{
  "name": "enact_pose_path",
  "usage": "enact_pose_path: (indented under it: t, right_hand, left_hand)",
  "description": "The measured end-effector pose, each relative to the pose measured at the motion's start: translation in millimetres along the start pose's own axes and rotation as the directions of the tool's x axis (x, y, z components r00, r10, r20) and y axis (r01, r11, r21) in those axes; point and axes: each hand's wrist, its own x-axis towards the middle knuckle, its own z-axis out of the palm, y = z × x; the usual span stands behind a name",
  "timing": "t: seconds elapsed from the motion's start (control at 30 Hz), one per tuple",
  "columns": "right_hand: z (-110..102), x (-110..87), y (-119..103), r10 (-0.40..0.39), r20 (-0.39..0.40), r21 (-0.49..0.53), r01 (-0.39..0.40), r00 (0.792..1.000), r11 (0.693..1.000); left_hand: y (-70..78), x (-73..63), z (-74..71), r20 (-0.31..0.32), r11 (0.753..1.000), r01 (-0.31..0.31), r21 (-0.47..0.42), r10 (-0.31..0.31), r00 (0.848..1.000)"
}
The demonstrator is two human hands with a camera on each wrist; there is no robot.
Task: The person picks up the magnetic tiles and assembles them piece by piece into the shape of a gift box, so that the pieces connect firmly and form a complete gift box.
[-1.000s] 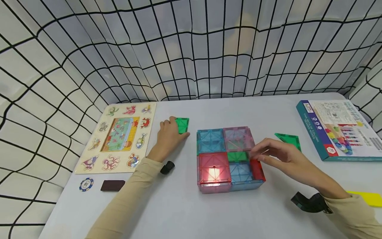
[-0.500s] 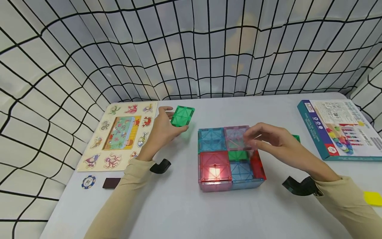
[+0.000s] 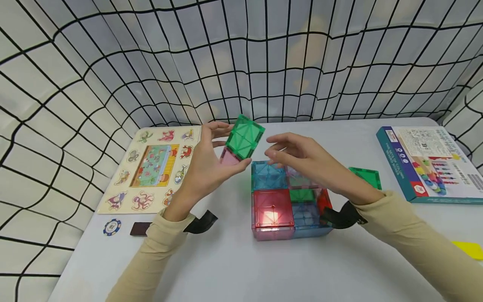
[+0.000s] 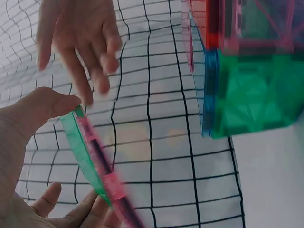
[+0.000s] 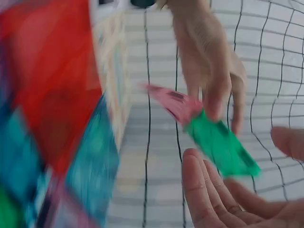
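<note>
My left hand [image 3: 201, 172] holds up a green square magnetic tile [image 3: 245, 137] between thumb and fingers. A pink tile [image 3: 228, 157] sticks out from the green one's lower edge; in the right wrist view it shows as a pointed pink piece [image 5: 175, 102]. My right hand [image 3: 305, 159] hovers just right of the green tile, fingers loosely bent and holding nothing. Under it stands a low block of magnetic tiles [image 3: 273, 209] in red, blue, pink and green. Its front right section lies lower than the red square, and the right forearm partly covers that side.
A green triangular tile [image 3: 367, 178] lies right of the block, near a boxed toy set [image 3: 434, 163]. On the left are a sea-animal puzzle board [image 3: 124, 176], a poker chip [image 3: 112, 227] and a dark rectangular piece [image 3: 139, 229]. A yellow piece [image 3: 468, 250] lies far right. Black netting surrounds the table.
My left hand has lifted the green tile off the table and brought it rightward, with the pink tile now showing. My right hand has moved left from the block's right side toward it.
</note>
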Motion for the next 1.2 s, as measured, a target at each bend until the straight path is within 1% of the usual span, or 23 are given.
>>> enact_pose_path:
  t: [0.1, 0.17, 0.3, 0.37, 0.4, 0.47, 0.53, 0.63, 0.67, 0.73, 0.83, 0.9, 0.97, 1.03, 1.1, 1.13, 1.2]
  right_hand:
    - [9.2, 13.7, -5.6, 0.035, 0.01, 0.095, -0.036, 0.999, 0.995]
    - [13.5, 19.0, -7.0, 0.029, 0.004, 0.131, -0.03, 1.0, 0.991]
    - [16.5, 19.5, -5.4, 0.02, -0.025, 0.136, -0.017, 0.999, 0.991]
    - [15.0, 16.8, -3.4, 0.011, -0.039, 0.141, -0.006, 0.999, 0.99]
    - [13.6, 15.0, -2.6, 0.011, -0.048, 0.146, -0.004, 0.999, 0.989]
    - [9.7, 10.9, -1.1, 0.011, -0.065, 0.162, 0.0, 0.998, 0.987]
    - [5.1, 6.1, -0.3, 0.015, -0.074, 0.179, -0.002, 0.997, 0.984]
    - [-0.1, -1.1, -0.6, 0.023, -0.071, 0.202, -0.008, 0.997, 0.979]
    - [-1.0, -3.1, -0.8, 0.023, -0.066, 0.209, -0.008, 0.998, 0.978]
    - [-1.7, -7.3, -1.0, 0.019, -0.055, 0.226, -0.006, 0.998, 0.974]
    - [-1.9, -14.6, -1.0, -0.003, -0.051, 0.222, 0.014, 0.999, 0.975]
    - [-3.5, -20.7, -0.4, -0.031, -0.068, 0.213, 0.044, 0.997, 0.976]
    - [-8.1, -28.3, 1.6, -0.062, -0.104, 0.201, 0.082, 0.993, 0.976]
    - [-15.7, -37.2, 6.7, -0.076, -0.14, 0.193, 0.103, 0.987, 0.976]
    - [-25.2, -47.2, 15.4, -0.071, -0.167, 0.143, 0.095, 0.983, 0.985]
    - [-30.1, -52.4, 21.0, -0.055, -0.172, 0.114, 0.075, 0.984, 0.991]
    - [-38.6, -62.6, 33.8, -0.012, -0.167, 0.051, 0.021, 0.986, 0.998]
  left_hand:
    - [6.0, -5.4, 4.1, 0.043, 0.999, -0.045, -0.005, 0.045, 0.998]
    - [7.5, -8.5, 6.2, 0.058, 0.997, -0.08, 0.005, 0.08, 0.995]
    - [5.8, -12.0, 8.1, 0.071, 0.989, -0.142, 0.029, 0.14, 0.988]
    - [4.6, -12.3, 6.0, 0.077, 0.988, -0.154, 0.03, 0.152, 0.985]
    - [3.7, -12.3, 4.0, 0.083, 0.989, -0.149, 0.017, 0.147, 0.986]
    - [2.2, -12.8, -1.7, 0.104, 0.994, -0.104, -0.025, 0.107, 0.989]
    - [0.4, -13.3, -7.6, 0.143, 0.995, -0.036, -0.09, 0.049, 0.989]
    - [-2.6, -14.1, -14.6, 0.218, 0.987, 0.041, -0.154, -0.007, 0.976]
    - [-3.4, -14.1, -15.8, 0.241, 0.985, 0.056, -0.163, -0.016, 0.97]
    - [-4.9, -14.1, -16.7, 0.273, 0.985, 0.067, -0.156, -0.022, 0.962]
    - [-5.4, -15.2, -18.1, 0.295, 0.981, 0.092, -0.173, -0.038, 0.955]
    - [-6.1, -16.0, -21.3, 0.301, 0.976, 0.112, -0.186, -0.052, 0.952]
    - [-8.1, -16.2, -26.8, 0.305, 0.971, 0.138, -0.195, -0.074, 0.95]
    - [-13.7, -15.5, -33.0, 0.303, 0.969, 0.185, -0.161, -0.13, 0.944]
    - [-23.4, -14.3, -37.3, 0.294, 0.964, 0.246, -0.1, -0.208, 0.933]
    - [-29.6, -13.5, -38.1, 0.287, 0.957, 0.286, -0.055, -0.259, 0.922]
    - [-45.4, -12.1, -36.3, 0.278, 0.932, 0.36, 0.03, -0.354, 0.893]
